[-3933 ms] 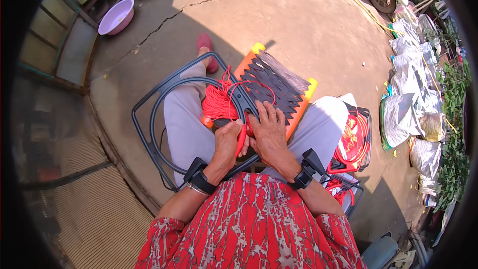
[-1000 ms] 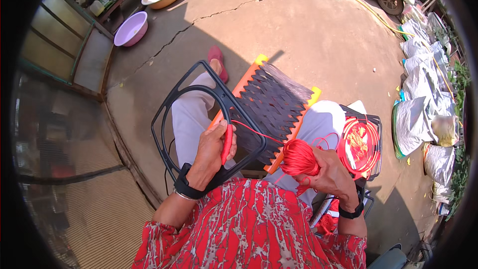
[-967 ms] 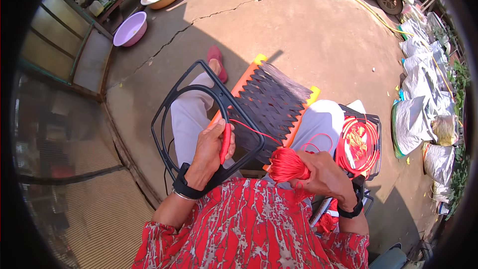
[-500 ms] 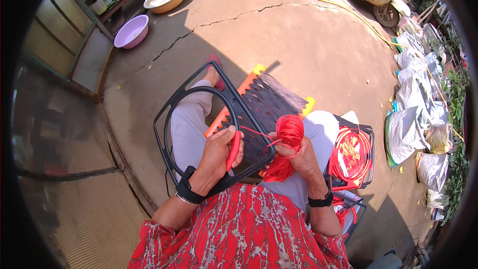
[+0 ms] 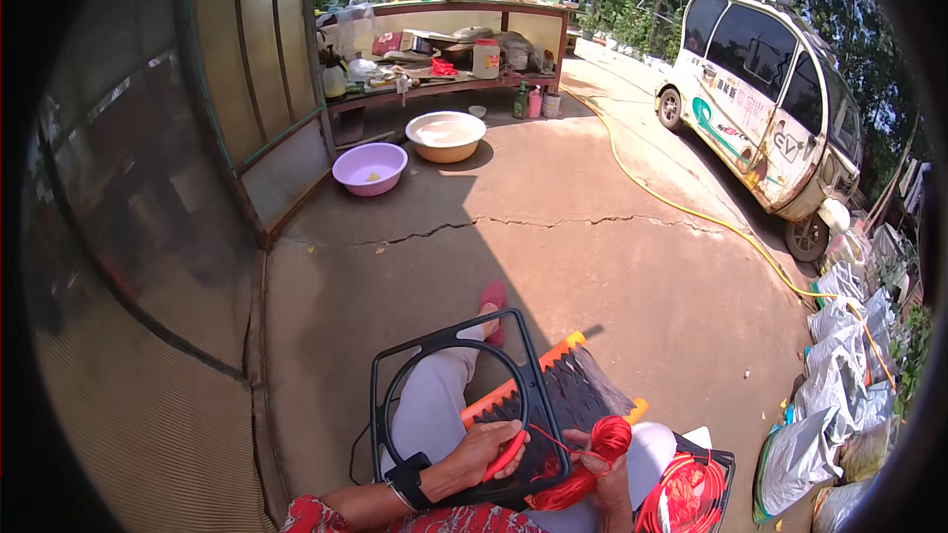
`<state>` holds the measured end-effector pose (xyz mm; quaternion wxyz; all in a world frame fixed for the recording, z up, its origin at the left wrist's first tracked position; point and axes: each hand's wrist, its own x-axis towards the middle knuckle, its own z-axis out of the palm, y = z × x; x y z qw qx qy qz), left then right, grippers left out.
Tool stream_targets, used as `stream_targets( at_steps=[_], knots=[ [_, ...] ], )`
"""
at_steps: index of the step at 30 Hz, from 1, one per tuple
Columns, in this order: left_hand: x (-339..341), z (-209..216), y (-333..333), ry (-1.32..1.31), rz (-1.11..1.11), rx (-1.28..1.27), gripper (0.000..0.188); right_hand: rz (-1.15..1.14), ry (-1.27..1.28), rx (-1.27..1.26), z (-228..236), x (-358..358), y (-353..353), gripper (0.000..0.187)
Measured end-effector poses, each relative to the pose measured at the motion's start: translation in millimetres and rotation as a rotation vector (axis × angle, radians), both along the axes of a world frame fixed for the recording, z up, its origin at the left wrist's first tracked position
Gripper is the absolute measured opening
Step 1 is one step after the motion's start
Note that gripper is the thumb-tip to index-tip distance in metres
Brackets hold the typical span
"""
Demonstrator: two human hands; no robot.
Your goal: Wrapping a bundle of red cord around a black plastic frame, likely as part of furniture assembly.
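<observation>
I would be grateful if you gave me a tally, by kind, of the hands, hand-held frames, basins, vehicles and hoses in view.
Hands: 2 (left hand, right hand)
Hand-held frames: 1 (dark frame)
Basins: 2 (purple basin, orange-sided basin)
Vehicles: 1 (white vehicle)
Hoses: 1 (yellow hose)
Total: 7

The frame sits left of the cord bundle, basins ahead, sacks far to the right.
</observation>
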<state>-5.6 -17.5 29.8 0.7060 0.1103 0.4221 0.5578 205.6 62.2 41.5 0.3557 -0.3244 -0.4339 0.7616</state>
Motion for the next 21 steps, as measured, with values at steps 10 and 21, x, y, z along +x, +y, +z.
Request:
stream_targets(
  at_steps=[10, 21],
  knots=[
    [-11, -5, 0, -0.005, -0.013, 0.014, 0.034, -0.114, 0.024, -0.006, 1, -1, 0, 0.049],
    [-1, -37, 6, -0.206, -0.165, 0.117, 0.026, -0.12, -0.16, 0.208, 23, 21, -6, 0.044]
  ],
)
